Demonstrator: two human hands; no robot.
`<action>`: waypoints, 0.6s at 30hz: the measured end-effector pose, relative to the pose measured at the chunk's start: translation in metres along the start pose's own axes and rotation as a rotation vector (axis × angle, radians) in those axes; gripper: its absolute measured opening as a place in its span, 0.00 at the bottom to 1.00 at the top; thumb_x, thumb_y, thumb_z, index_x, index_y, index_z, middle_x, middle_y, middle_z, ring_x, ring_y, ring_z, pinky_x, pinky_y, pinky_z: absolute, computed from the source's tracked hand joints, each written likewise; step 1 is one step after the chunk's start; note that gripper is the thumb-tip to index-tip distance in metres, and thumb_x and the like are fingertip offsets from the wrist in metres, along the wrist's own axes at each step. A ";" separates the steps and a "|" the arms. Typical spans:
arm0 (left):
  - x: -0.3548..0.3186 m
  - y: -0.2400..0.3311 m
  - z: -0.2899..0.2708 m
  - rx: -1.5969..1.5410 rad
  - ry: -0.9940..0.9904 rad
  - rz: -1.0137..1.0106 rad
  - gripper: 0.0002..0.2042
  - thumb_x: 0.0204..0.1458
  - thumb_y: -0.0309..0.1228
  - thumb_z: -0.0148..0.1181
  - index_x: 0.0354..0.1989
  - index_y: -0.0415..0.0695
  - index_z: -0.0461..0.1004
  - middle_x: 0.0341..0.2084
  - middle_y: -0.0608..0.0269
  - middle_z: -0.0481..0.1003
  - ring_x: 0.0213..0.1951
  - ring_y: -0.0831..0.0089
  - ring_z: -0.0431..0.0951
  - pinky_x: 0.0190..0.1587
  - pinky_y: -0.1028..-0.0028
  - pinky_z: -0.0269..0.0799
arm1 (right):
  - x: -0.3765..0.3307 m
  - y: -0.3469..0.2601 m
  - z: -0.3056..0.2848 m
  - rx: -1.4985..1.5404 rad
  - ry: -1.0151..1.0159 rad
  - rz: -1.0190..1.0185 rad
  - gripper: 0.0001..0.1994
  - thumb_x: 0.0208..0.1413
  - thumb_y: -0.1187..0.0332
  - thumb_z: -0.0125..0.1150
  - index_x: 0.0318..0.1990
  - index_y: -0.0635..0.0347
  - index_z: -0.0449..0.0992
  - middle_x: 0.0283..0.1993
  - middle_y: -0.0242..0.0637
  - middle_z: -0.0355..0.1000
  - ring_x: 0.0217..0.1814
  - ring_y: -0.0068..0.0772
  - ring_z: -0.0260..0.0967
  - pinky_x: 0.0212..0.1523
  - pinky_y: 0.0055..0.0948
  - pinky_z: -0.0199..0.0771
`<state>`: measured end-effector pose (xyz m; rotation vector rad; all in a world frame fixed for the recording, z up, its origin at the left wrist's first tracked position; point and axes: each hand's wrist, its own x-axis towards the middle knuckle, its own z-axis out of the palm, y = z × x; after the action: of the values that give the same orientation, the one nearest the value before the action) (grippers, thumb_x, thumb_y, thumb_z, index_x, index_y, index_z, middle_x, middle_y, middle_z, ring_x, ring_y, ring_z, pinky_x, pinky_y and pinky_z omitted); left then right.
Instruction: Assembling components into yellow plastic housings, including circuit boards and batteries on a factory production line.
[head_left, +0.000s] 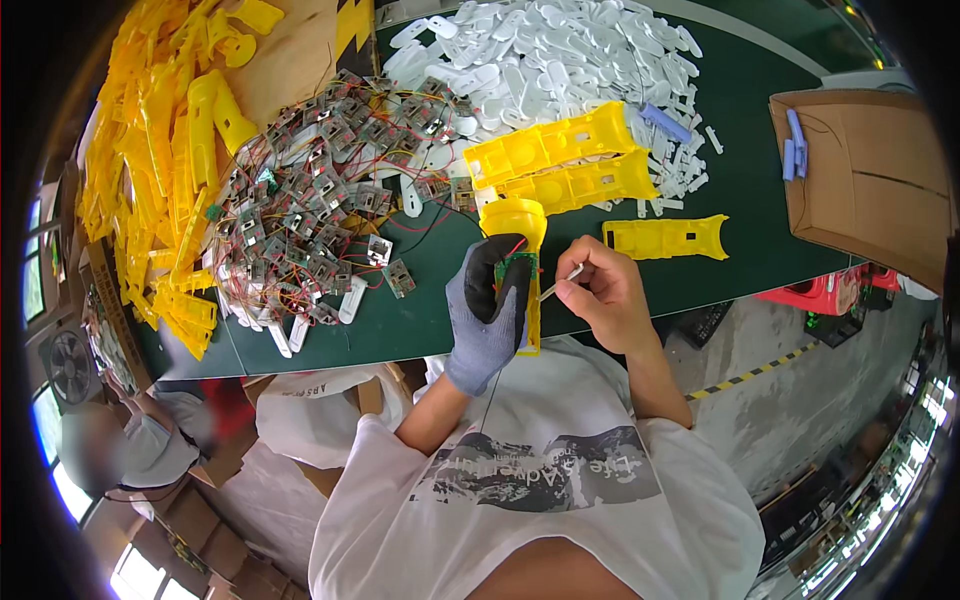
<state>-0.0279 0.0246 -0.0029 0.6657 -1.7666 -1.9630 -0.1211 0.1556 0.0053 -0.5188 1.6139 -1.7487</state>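
Note:
My left hand (485, 320), in a grey glove with black fingertips, is closed around a yellow plastic half-shell (515, 218) with a wide round head. A small green circuit board (502, 270) shows between the gloved fingers and the shell. My bare right hand (612, 295) pinches a slim whitish piece (547, 294) beside the shell's right edge; its exact kind is too small to tell. Two more yellow half-shells (550, 147) lie just beyond my hands. Another single yellow half-shell (665, 238) rests to the right of them.
Wired metal-and-board modules (320, 200) form a heap at left on the green table (725, 268). White plastic parts (550, 60) are piled at the back. Yellow shells (150, 150) stack far left. A cardboard box (870, 170) stands right. Another person (155, 440) is at lower left.

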 end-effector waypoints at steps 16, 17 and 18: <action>0.002 -0.005 0.004 0.117 0.005 -0.016 0.11 0.53 0.19 0.55 0.46 0.34 0.71 0.40 0.53 0.75 0.41 0.72 0.75 0.47 0.73 0.70 | 0.000 0.001 0.002 0.143 0.032 0.195 0.10 0.53 0.65 0.69 0.33 0.63 0.76 0.23 0.28 0.75 0.24 0.10 0.70 0.25 0.12 0.64; 0.002 -0.006 0.002 0.121 -0.007 -0.018 0.11 0.53 0.19 0.55 0.46 0.34 0.71 0.40 0.53 0.75 0.41 0.72 0.75 0.47 0.73 0.70 | 0.000 0.000 0.002 0.149 0.043 0.193 0.10 0.53 0.65 0.69 0.33 0.63 0.76 0.23 0.28 0.75 0.24 0.10 0.70 0.25 0.12 0.64; 0.002 -0.007 0.000 0.160 -0.015 -0.010 0.11 0.53 0.19 0.55 0.46 0.34 0.71 0.40 0.54 0.75 0.42 0.72 0.75 0.48 0.73 0.69 | -0.001 0.000 0.001 0.119 0.008 0.202 0.09 0.55 0.67 0.66 0.33 0.64 0.75 0.26 0.29 0.74 0.25 0.12 0.70 0.26 0.13 0.67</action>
<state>-0.0293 0.0243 -0.0097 0.7151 -1.9482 -1.8508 -0.1198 0.1557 0.0052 -0.2822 1.5004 -1.6836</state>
